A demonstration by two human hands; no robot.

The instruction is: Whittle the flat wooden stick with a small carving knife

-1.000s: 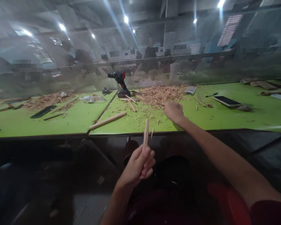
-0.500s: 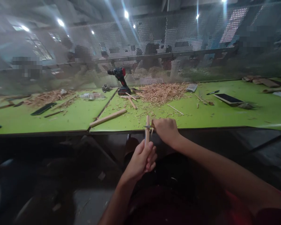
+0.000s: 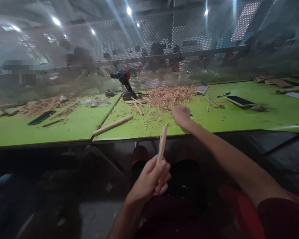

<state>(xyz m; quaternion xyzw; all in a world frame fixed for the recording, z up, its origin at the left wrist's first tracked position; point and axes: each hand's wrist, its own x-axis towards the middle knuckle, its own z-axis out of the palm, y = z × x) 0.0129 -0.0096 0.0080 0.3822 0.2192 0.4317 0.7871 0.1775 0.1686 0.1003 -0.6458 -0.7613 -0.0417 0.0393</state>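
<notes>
A pale wooden stick (image 3: 161, 144) points up and away from my left hand (image 3: 155, 176), whose fingers are wrapped round its lower end. The stick's top is near the front edge of the green table (image 3: 204, 126). Beyond it and to the right, my right hand (image 3: 181, 115) is closed in a fist over the table, in front of a heap of wood shavings (image 3: 173, 96). What the right hand holds is hidden; a small dark tip shows beside it. The two hands are apart.
A cordless drill (image 3: 126, 84) stands behind a thick wooden rod (image 3: 113, 125). A phone (image 3: 240, 101) and a pen (image 3: 223, 95) lie at the right. On the left are a dark flat object (image 3: 41, 118) and more shavings (image 3: 45, 106). A mesh screen (image 3: 189, 59) rises behind.
My right hand has moved forward, away from the stick, and the blade it held against the wood no longer shows. The stick's top has tilted slightly right. The view has shifted a little.
</notes>
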